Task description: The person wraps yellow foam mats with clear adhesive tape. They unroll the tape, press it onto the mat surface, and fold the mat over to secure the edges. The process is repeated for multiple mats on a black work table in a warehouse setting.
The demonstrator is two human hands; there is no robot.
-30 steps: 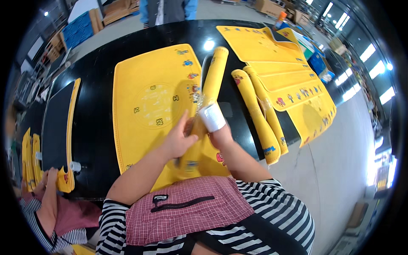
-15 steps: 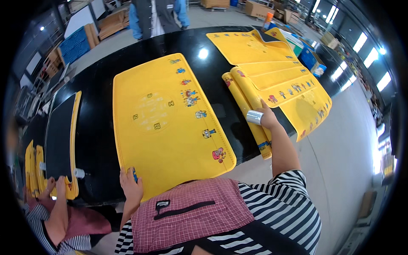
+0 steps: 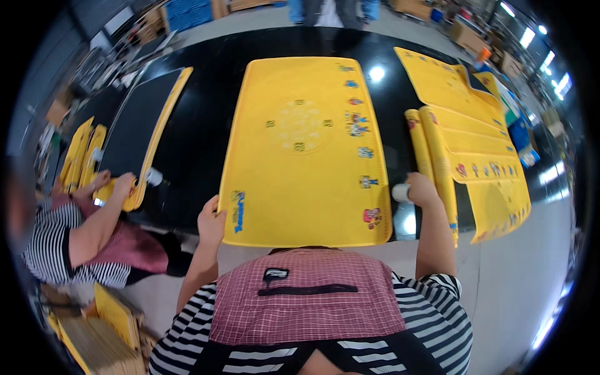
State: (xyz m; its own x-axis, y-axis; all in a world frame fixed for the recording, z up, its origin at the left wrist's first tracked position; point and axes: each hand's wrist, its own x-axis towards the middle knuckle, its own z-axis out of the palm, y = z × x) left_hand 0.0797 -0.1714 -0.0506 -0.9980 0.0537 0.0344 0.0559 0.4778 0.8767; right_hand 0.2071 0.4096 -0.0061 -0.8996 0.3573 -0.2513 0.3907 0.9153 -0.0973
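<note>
A large yellow mat [image 3: 306,150] with small cartoon prints lies flat on the black table [image 3: 206,131] in front of me. My left hand [image 3: 211,220] grips the mat's near left corner at the table edge. My right hand [image 3: 420,189] is closed around a small white roll [image 3: 400,192] just right of the mat, beside two rolled yellow mats [image 3: 431,156].
A stack of flat yellow mats [image 3: 481,137] lies at the right. At the left, another person's hands [image 3: 115,184] hold a black-backed yellow mat [image 3: 140,125] with rolled mats [image 3: 81,153] beside it. Yellow sheets [image 3: 106,331] are stacked on the floor at lower left.
A second ago both my hands held a rolled mat over the flat one. That roll has since gone to the right. My left hand came up onto the mat's near corner; my right hand drew back near the mat's right edge.
</note>
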